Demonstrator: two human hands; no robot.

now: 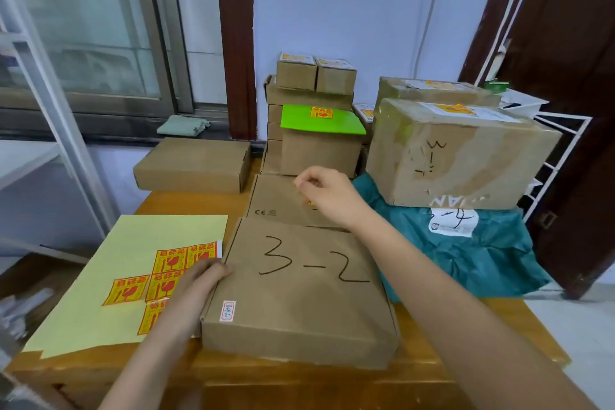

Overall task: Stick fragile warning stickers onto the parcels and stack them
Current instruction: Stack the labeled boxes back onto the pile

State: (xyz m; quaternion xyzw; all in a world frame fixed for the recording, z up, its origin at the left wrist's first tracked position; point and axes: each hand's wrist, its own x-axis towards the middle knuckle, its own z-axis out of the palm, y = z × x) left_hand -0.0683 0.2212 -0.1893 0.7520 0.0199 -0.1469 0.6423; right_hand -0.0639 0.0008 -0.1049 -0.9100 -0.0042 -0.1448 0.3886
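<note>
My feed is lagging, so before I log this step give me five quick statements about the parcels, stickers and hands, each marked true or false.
1. The flat brown cardboard parcel marked "3-2" has a red-and-yellow fragile sticker on its top. False: only the handwriting and a small white label show there.
2. The left hand rests at that parcel's left edge. True.
3. The right hand is over the flat cardboard box with a CE mark. True.
4. The pale yellow backing sheet holds no stickers. False: several red-and-yellow fragile stickers remain on it.
5. The green-topped cardboard box lacks a sticker. False: one sits on its green top.
</note>
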